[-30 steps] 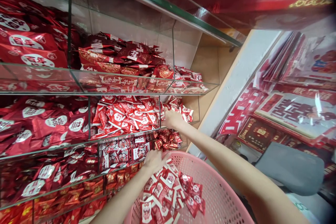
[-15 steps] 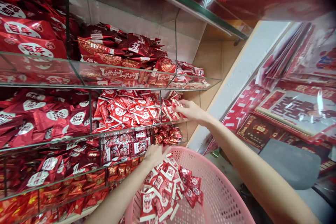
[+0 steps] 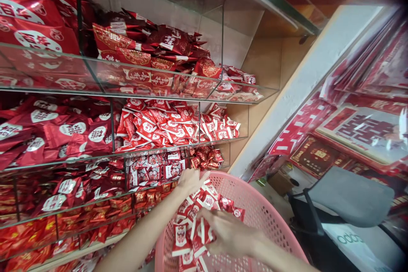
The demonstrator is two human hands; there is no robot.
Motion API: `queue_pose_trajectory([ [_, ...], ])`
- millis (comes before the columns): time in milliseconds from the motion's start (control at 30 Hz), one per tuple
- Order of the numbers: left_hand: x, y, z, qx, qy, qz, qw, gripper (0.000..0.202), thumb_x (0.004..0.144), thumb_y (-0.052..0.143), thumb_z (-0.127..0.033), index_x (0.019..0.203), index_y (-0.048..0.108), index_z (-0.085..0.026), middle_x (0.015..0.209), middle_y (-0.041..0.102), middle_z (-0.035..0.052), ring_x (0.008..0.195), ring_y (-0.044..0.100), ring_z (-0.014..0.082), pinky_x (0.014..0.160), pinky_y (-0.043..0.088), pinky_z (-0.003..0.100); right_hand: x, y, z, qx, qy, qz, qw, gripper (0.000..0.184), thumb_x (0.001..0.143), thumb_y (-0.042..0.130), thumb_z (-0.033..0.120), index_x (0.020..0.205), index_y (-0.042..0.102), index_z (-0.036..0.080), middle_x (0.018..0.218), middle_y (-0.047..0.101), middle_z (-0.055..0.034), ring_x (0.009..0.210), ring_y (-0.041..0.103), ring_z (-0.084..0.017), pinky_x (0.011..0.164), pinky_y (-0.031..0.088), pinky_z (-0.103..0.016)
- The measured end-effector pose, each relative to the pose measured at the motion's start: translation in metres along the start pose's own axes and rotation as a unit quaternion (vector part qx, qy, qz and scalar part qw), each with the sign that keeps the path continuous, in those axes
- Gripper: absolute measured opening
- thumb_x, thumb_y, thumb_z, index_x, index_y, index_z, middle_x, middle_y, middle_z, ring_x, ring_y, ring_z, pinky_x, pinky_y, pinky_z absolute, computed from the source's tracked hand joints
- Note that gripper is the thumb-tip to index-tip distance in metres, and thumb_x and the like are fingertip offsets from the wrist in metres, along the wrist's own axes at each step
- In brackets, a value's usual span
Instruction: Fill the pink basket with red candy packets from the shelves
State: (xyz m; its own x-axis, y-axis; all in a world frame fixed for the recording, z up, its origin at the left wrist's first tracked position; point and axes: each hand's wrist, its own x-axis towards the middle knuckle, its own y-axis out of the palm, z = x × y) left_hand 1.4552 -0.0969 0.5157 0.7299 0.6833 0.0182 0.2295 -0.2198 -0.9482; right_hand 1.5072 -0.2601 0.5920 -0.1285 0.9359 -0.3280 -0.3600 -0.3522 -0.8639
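A pink perforated plastic basket stands below the shelves with a pile of small red-and-white candy packets inside. My left hand is closed over the basket's far-left rim. Down inside the basket is my right hand, over the packets and smeared by motion. Its fingertips are partly lost among the packets, so whether it pinches one cannot be made out. Similar red-and-white packets lie in the small shelf bin at the right end of the middle row.
Glass-fronted shelves hold red snack bags and gold-trimmed packets. A white wall edge borders the shelving. On the right are red decorations, a grey chair back and a white bag.
My right hand has moved from the right-end shelf bin down into the basket. My left hand stays at the rim. The view has shifted slightly.
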Motion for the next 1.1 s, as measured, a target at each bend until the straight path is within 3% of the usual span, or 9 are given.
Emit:
queue_pose_trajectory([
  [100,-0.001,-0.001,-0.001,0.002,-0.006,0.002,1.000,0.083,0.076,0.001,-0.064,0.083,0.064,-0.012,0.082,0.066,0.0155,0.081,0.061,0.0235,0.072,0.042,0.033,0.010,0.032,0.008,-0.060,-0.031,0.001,0.998,0.041,0.061,0.062,0.029,0.098,0.048,0.017,0.089,0.060,-0.0083,0.074,0.058,-0.023,0.059,0.043,-0.029],
  [233,0.000,-0.002,-0.001,0.009,-0.002,-0.002,1.000,0.083,0.075,0.002,-0.065,0.084,0.064,-0.012,0.082,0.066,0.0152,0.080,0.061,0.0238,0.071,0.042,0.033,0.026,0.059,0.021,-0.089,0.043,0.012,0.995,0.053,0.056,0.064,0.030,0.104,0.045,0.017,0.091,0.063,-0.0121,0.076,0.060,-0.029,0.060,0.046,-0.035],
  [333,0.000,-0.001,0.000,0.008,0.004,-0.001,1.000,0.083,0.075,0.001,-0.065,0.085,0.064,-0.012,0.083,0.066,0.0155,0.080,0.061,0.0239,0.071,0.042,0.033,0.038,0.069,0.029,-0.060,0.082,0.001,0.995,0.054,0.057,0.063,0.032,0.105,0.044,0.016,0.088,0.064,-0.0131,0.079,0.061,-0.031,0.063,0.047,-0.038],
  [500,0.000,0.001,0.002,0.008,0.010,-0.006,1.000,0.083,0.075,0.000,-0.065,0.084,0.064,-0.012,0.081,0.066,0.0152,0.078,0.061,0.0238,0.069,0.042,0.033,0.054,0.071,0.039,-0.077,0.112,-0.010,0.991,0.060,0.059,0.063,0.026,0.112,0.040,0.011,0.090,0.063,-0.0173,0.082,0.060,-0.033,0.065,0.047,-0.041],
  [667,0.002,0.006,0.005,0.012,0.023,-0.012,1.000,0.081,0.076,0.003,-0.064,0.084,0.064,-0.013,0.082,0.066,0.0153,0.078,0.061,0.0247,0.068,0.042,0.034,0.065,0.069,0.041,-0.097,0.127,-0.033,0.987,0.055,0.061,0.060,0.026,0.110,0.041,0.011,0.085,0.064,-0.0158,0.079,0.061,-0.032,0.064,0.047,-0.040],
  [867,0.002,0.006,0.005,0.016,0.024,-0.019,0.999,0.079,0.076,0.005,-0.064,0.082,0.064,-0.013,0.081,0.066,0.0149,0.079,0.061,0.0249,0.068,0.042,0.033,0.069,0.064,0.045,-0.098,0.142,-0.037,0.984,0.059,0.061,0.061,0.020,0.114,0.038,0.011,0.088,0.063,-0.0157,0.082,0.060,-0.031,0.067,0.046,-0.038],
  [1100,0.002,0.005,0.005,0.015,0.021,-0.015,1.000,0.079,0.076,0.004,-0.065,0.079,0.064,-0.013,0.079,0.066,0.0141,0.075,0.061,0.0246,0.066,0.043,0.033,0.067,0.068,0.041,-0.099,0.143,-0.084,0.981,0.050,0.066,0.059,0.018,0.112,0.040,0.012,0.087,0.063,-0.0143,0.083,0.059,-0.029,0.069,0.045,-0.036],
])
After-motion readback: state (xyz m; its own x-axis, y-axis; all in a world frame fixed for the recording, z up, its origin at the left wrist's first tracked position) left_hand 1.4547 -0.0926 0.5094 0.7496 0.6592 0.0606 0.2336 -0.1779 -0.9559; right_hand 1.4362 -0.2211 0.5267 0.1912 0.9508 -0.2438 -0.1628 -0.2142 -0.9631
